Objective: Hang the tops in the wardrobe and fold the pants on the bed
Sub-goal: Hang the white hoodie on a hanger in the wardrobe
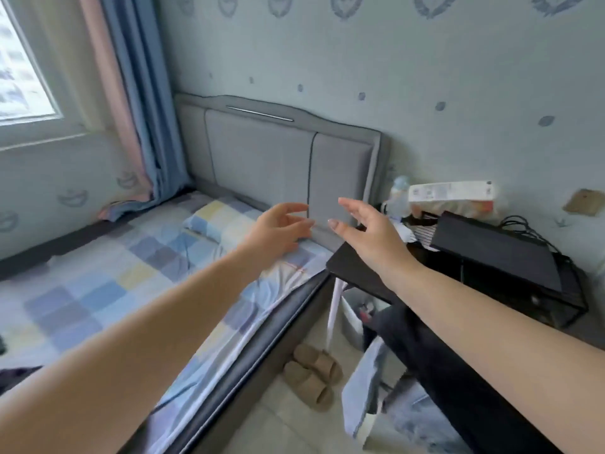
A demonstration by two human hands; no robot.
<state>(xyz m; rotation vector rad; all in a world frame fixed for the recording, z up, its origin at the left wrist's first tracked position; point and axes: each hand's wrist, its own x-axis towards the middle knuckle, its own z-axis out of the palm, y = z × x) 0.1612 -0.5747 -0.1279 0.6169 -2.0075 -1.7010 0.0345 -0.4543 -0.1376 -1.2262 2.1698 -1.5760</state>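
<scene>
Garments, dark soft cloth [435, 355] draped by the bench, look light and limp; pinch the waistband. 2 hands, left [278, 234] and right [370, 234], spread empty.

Against the grey padded headboard [262, 158] lies a bed sheet [98, 290] checked in blue, grey, yellow and white, left of it hang pink and blue curtains [131, 93], and below it on the floor sit tan slippers [311, 375].
</scene>
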